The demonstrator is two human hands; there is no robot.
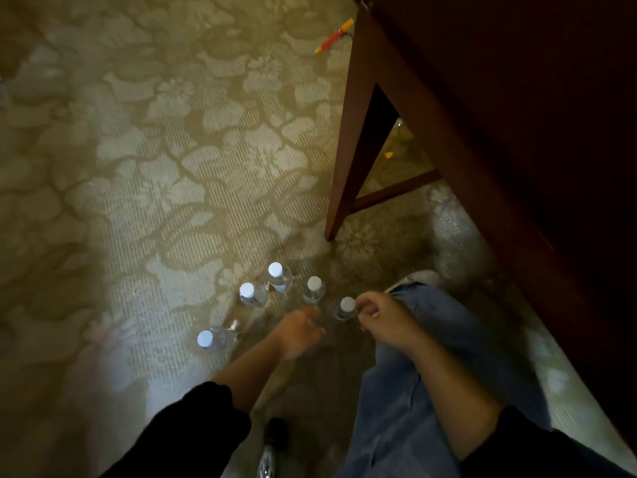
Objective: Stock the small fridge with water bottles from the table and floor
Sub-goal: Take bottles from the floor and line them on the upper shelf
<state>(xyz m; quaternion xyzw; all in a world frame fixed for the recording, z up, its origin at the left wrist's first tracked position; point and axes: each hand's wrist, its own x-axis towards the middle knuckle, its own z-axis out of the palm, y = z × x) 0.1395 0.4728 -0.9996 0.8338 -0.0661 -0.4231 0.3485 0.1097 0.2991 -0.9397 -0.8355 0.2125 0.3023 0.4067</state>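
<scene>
Touching clear white-capped bottle (345,310) | right hand (382,320), curled | floral woven carpet (165,174)

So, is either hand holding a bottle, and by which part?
The right hand seems to pinch one bottle at its white cap. The left hand is blurred: cannot tell.

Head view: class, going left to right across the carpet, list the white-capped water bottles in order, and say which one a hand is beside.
In order: nearest bottle → second bottle → farthest bottle → fourth bottle → fifth bottle, which is beside the right hand.
</scene>
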